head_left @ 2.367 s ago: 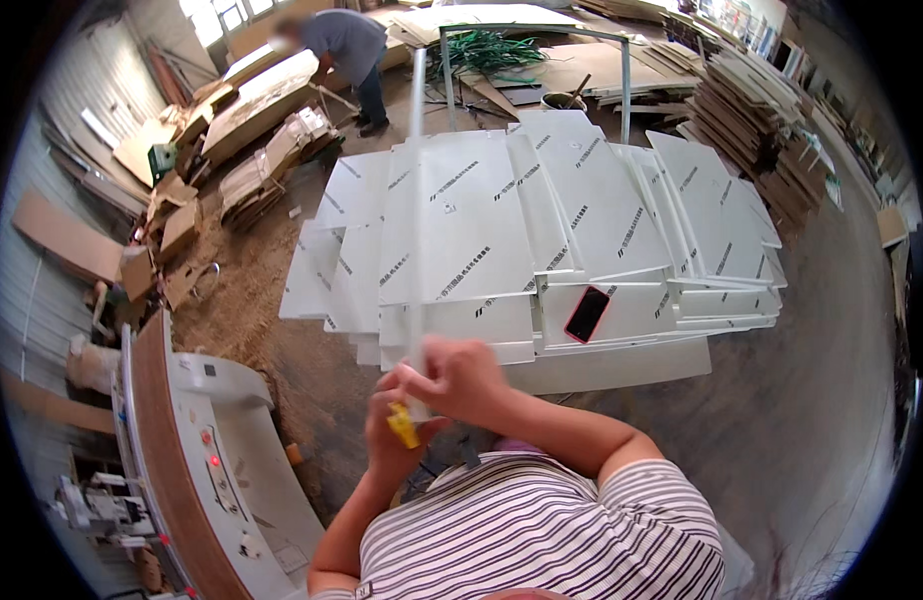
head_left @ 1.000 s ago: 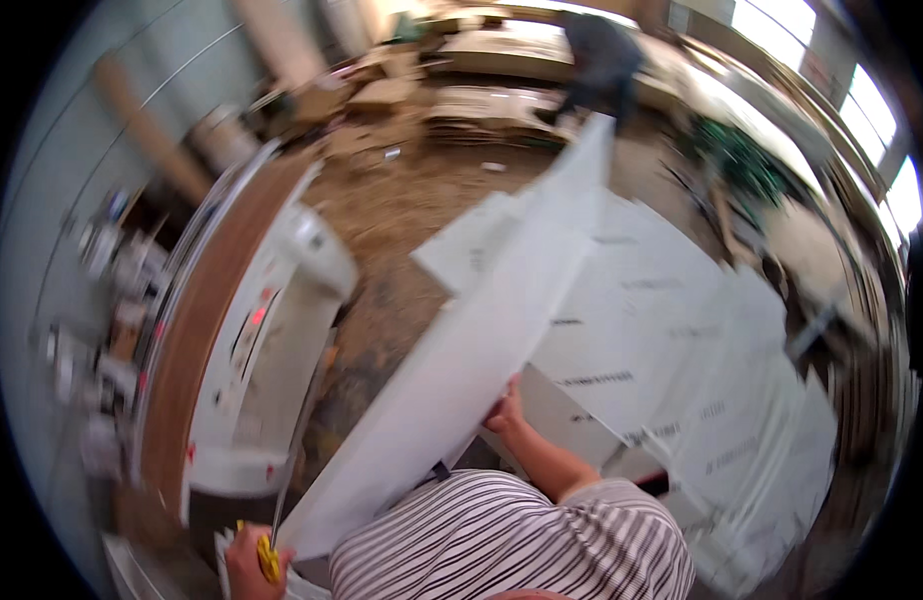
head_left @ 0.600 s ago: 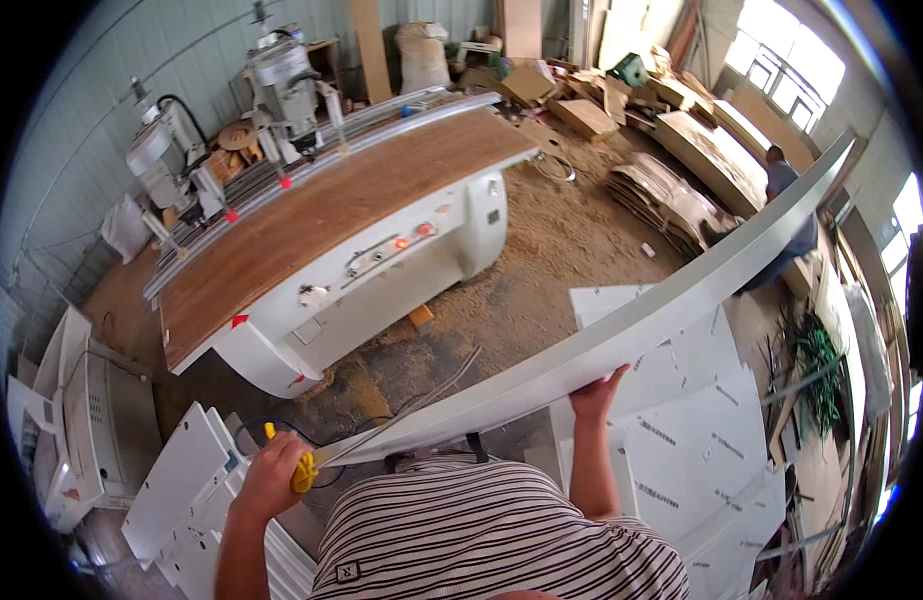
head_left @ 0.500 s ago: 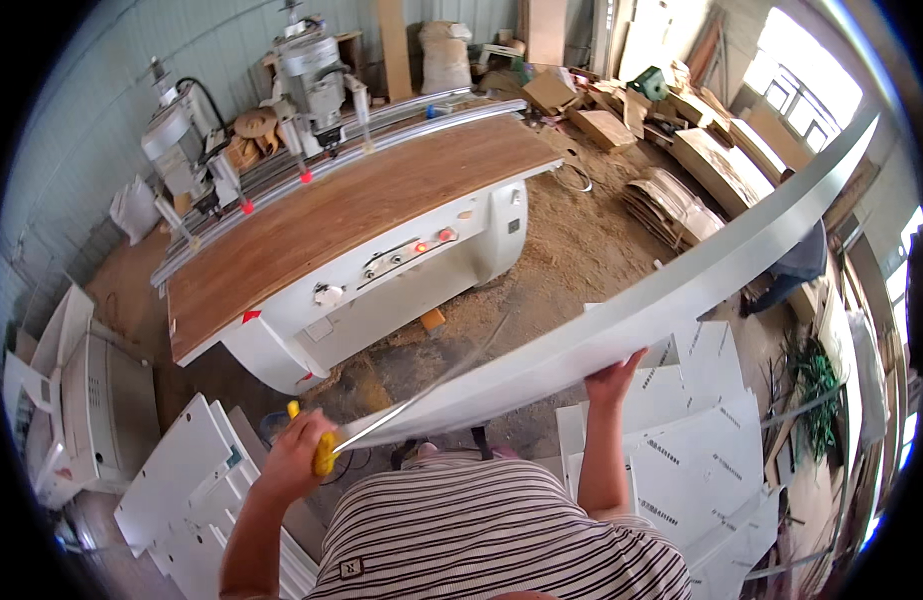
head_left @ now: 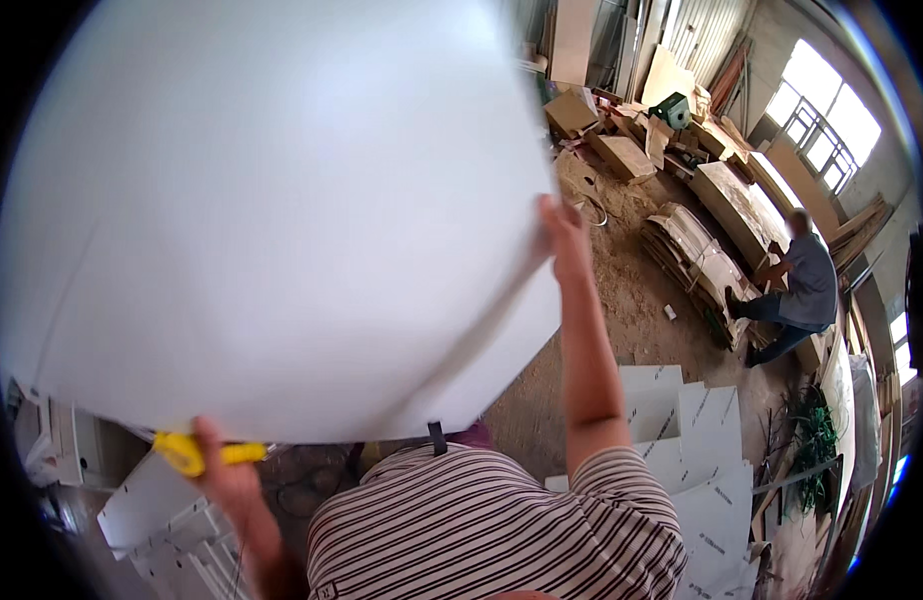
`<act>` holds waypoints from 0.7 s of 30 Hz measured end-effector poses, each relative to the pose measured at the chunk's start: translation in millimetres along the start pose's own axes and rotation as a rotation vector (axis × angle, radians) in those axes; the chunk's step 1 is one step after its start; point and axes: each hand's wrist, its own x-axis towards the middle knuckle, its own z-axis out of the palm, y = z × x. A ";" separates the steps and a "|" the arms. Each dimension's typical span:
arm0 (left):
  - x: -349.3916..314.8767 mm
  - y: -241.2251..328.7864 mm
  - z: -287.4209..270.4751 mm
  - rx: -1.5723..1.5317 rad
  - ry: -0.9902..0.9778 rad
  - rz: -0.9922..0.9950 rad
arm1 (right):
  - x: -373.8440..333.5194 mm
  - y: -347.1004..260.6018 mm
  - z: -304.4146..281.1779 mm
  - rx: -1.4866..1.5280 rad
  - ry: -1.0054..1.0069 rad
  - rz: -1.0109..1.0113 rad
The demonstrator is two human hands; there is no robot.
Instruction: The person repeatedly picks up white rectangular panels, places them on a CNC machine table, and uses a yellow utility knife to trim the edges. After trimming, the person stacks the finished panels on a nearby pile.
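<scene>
A large white panel [head_left: 282,220] is raised in front of me, tilted, and fills the left and middle of the view. My right hand [head_left: 567,235] grips its right edge, arm stretched forward. Near the panel's lower left edge, my left hand [head_left: 227,470] is closed around a yellow tool [head_left: 182,453]; motion blur hides its exact kind. I cannot tell whether the left fingers also bear on the panel. A dark strap-like piece [head_left: 438,438] shows at the panel's lower edge, close to my striped shirt.
White panels lie stacked at my lower right [head_left: 697,450], with more white boards [head_left: 167,510] at the lower left. Sawdust covers the floor [head_left: 632,300]. A person [head_left: 807,275] bends near stacked boards [head_left: 697,250] on the right. Cardboard and wood scraps [head_left: 622,155] are piled at the back.
The panel has swung from nearly edge-on to broad face toward me, now hiding the machine table. My right hand has moved up and forward; my left hand with the yellow tool has moved left.
</scene>
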 end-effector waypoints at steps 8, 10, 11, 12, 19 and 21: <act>-57.5 -201.2 -75.5 0.852 -0.278 0.010 | 158.8 91.7 122.3 -0.838 -0.698 -0.279; -96.1 -243.6 -83.2 0.944 -0.302 -0.042 | 179.9 123.3 152.9 -0.930 -0.836 -0.276; -105.1 -255.4 -65.7 0.632 -0.055 -0.404 | 191.4 142.7 163.9 -0.973 -0.877 -0.273; -114.0 -259.8 -40.7 0.429 0.078 -0.607 | 202.4 152.3 174.4 -0.972 -0.901 -0.282; -131.3 -274.3 29.7 -0.194 0.356 -0.867 | 233.6 250.8 250.5 -1.012 -1.016 -0.478; -109.7 -262.8 74.5 -0.049 0.453 -1.035 | 251.2 282.6 246.1 -1.054 -0.978 -0.425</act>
